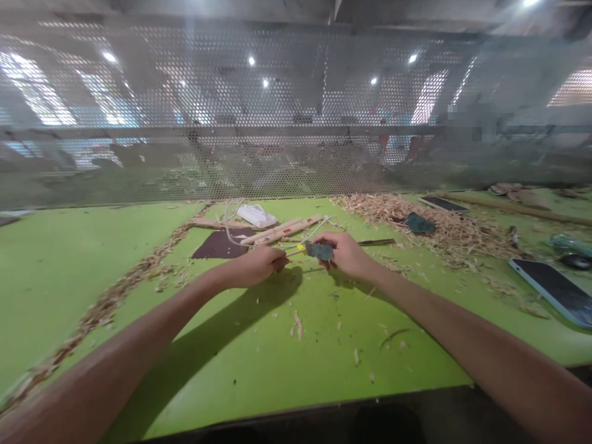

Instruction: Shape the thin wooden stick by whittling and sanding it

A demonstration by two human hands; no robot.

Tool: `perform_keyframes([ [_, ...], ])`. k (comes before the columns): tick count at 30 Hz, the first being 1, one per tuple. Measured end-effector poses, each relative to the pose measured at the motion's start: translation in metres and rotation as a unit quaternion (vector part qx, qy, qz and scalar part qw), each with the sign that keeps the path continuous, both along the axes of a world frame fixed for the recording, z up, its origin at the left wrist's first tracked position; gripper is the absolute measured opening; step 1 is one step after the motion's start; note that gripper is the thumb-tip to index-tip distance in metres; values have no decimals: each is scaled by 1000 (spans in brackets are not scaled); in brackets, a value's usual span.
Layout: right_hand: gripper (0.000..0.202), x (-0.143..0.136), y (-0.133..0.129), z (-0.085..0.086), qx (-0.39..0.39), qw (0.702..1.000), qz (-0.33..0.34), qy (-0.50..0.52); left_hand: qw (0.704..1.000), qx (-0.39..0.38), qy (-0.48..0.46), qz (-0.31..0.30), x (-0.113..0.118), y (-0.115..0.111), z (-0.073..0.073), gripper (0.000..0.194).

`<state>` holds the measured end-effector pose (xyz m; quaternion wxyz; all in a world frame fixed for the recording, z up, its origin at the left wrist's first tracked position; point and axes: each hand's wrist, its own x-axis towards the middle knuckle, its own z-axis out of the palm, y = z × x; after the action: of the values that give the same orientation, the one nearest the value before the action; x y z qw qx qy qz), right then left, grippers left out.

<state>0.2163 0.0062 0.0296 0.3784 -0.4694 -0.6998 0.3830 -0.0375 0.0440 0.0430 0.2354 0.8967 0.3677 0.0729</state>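
My left hand (259, 266) is closed, its fingertips pinching a thin rod-like piece (293, 252) that points right. Facing it, my right hand (346, 254) grips a small dark blue-green block (320, 250). A bright yellow bit (300, 248) shows where the rod and the block meet; whether they are joined I cannot tell. Both hands are just above the green table (287, 364). Behind my left hand lie pale wooden sticks (282, 230) with reddish marks and a dark brown sheet (221, 245). A slim dark stick (377, 242) lies beyond my right hand.
A white power strip or adapter (256, 216) with a white cable (227, 225) sits at the back. Wood shavings (383, 209) heap up at back right, with another blue-green lump (420, 223) on them. A phone (555, 290) lies right. A perforated screen (287, 148) stands behind.
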Motion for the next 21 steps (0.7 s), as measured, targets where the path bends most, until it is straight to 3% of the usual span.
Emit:
perform_keyframes([
  [7,14,9,9,-7,-35,999,11,36,1000,-3,-1,-3,-3,2,-1,30],
  [12,17,16,15,-12,-98,987,-18,129,999,16,-22,27,-5,9,0,30],
  [16,16,13,13,-7,-134,977,-8,165,987,1,-121,107,-3,9,0,35],
  [21,29,-4,-2,1,-137,983,34,113,971,-77,-205,90,10,-6,-3,45],
])
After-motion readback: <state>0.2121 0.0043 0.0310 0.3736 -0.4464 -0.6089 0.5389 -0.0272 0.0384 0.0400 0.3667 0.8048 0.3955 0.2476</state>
